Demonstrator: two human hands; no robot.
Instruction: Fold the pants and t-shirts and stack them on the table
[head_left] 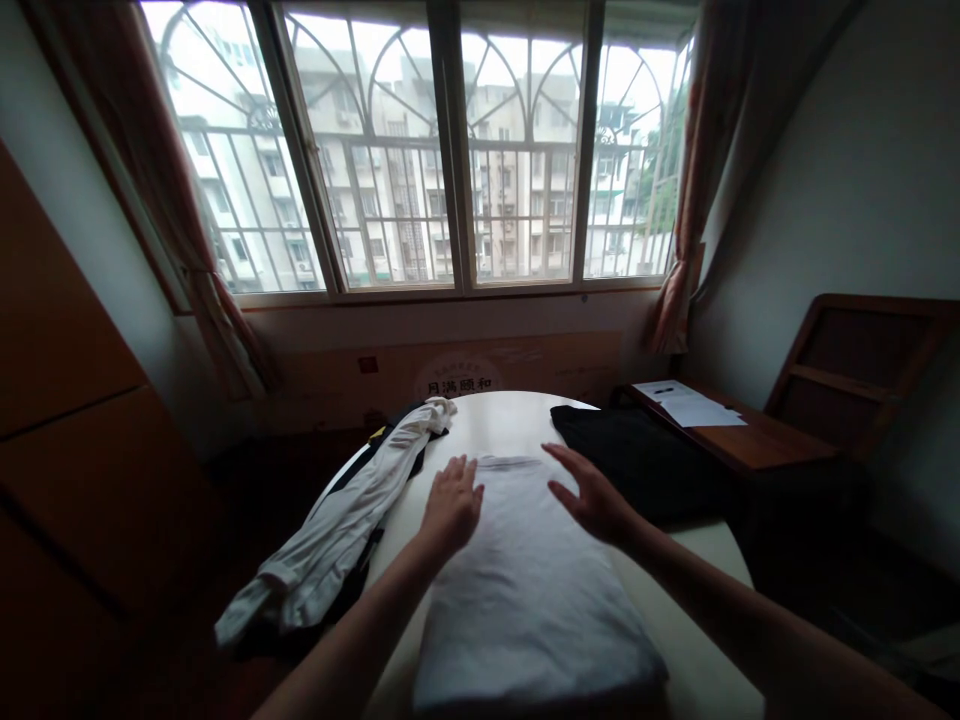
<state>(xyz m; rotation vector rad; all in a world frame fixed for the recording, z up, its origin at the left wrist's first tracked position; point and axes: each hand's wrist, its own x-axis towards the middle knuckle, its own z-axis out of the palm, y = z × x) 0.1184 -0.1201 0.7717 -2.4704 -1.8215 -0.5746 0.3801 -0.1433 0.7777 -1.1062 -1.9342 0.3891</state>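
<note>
A light grey-white garment [532, 590], folded into a long rectangle, lies on the round white table [510, 415] in front of me. My left hand [452, 500] is at its far left edge, fingers stretched forward and nothing held. Over the far right edge of the garment is my right hand [589, 490], its fingers spread and thumb apart, also holding nothing. Whether either palm touches the cloth I cannot tell. Left of the garment a rumpled white garment [337, 520] lies over dark cloth and hangs off the table's edge. Folded black cloth [637, 460] lies to the right.
At the right stands a wooden side table [765, 450] with paper sheets [697, 408] on it, beside a wooden chair back [847, 370]. A printed cardboard panel [540, 360] is beneath the barred window [517, 160]. Tied curtains [202, 290] hang at both sides. An orange-brown cabinet [97, 450] is left.
</note>
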